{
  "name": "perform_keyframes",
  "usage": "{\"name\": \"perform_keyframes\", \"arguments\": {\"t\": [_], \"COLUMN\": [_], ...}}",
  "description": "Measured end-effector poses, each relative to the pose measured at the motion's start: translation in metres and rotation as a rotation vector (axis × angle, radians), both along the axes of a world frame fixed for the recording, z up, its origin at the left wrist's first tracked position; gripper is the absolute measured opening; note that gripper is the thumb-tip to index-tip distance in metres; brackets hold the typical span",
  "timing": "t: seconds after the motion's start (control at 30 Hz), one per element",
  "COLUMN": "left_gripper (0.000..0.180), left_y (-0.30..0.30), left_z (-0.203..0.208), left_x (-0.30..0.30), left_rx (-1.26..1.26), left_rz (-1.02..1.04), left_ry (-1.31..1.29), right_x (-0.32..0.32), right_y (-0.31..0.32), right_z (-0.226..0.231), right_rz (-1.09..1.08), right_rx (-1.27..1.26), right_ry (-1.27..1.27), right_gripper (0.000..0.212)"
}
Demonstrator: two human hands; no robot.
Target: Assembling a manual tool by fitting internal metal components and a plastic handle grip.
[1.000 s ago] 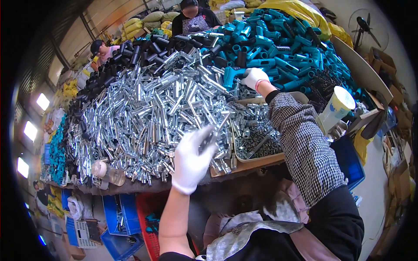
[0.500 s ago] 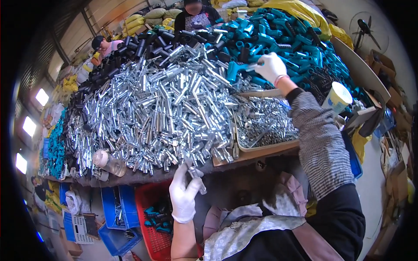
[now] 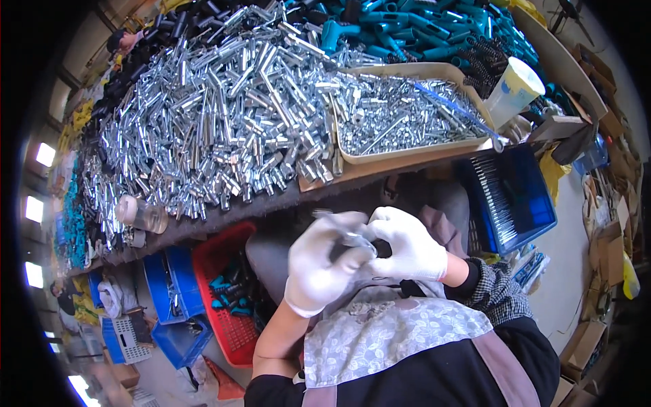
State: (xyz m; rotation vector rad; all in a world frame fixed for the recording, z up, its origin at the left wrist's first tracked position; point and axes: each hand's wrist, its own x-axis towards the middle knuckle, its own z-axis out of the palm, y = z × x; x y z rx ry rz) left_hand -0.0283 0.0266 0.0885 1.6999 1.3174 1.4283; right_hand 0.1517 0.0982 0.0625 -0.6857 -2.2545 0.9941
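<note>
My left hand (image 3: 324, 266), in a white glove, is closed around a small shiny metal fitting (image 3: 359, 239), blurred and partly hidden by the fingers. Against it sits my white-gloved right hand (image 3: 410, 245), its thumb and fingers pinched together at the fitting's end. Whether the right fingers hold a piece of their own is hidden. Both hands are above my lap, over a grey patterned apron (image 3: 400, 322). Beyond them lies a large heap of silvery metal tubes and fittings (image 3: 224, 115) on the table.
A cream tray (image 3: 407, 154) of small metal parts stands at the table's edge, a blue-handled wrench (image 3: 461, 112) across it. Teal handles (image 3: 434, 30) are heaped behind. A white cup (image 3: 514, 88), a clear bottle (image 3: 141, 214), a red basket (image 3: 227, 325) and a blue crate (image 3: 522, 203) surround the workspace.
My right hand has come back from beside the teal heap to meet my left hand over my lap. The left hand has moved closer to my body with the metal fitting. The view has tilted down.
</note>
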Motion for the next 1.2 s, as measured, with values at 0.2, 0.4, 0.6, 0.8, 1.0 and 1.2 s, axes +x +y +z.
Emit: {"name": "perform_keyframes", "arguments": {"t": [0.2,0.4,0.6,0.8,1.0,1.2], "left_gripper": [0.050,0.086,0.079,0.071,0.075,0.074], "left_y": [-0.006,-0.017,-0.022,-0.031,-0.036,-0.031], "left_z": [-0.008,-0.038,-0.041,-0.054,-0.061,-0.060], "left_x": [0.000,-0.003,-0.017,-0.009,-0.001,0.009], "left_rx": [0.056,-0.105,-0.083,-0.088,-0.030,-0.109], "left_rz": [-0.022,-0.101,0.259,0.304,0.366,0.244], "left_ry": [0.539,0.426,-0.064,-0.355,-0.413,-0.569], "right_x": [-0.003,-0.002,0.020,0.026,0.038,0.024], "right_y": [-0.002,-0.004,0.007,-0.012,-0.010,-0.027], "right_z": [-0.002,0.001,-0.029,-0.056,-0.054,-0.043], "right_rz": [-0.084,-0.063,-0.289,-0.381,-0.423,-0.269], "right_rx": [0.241,-0.038,-0.608,-0.734,-0.592,-0.856], "right_ry": [-0.135,-0.038,0.228,0.306,0.302,0.326], "right_gripper": [0.031,0.030,0.029,0.030,0.028,0.026]}}
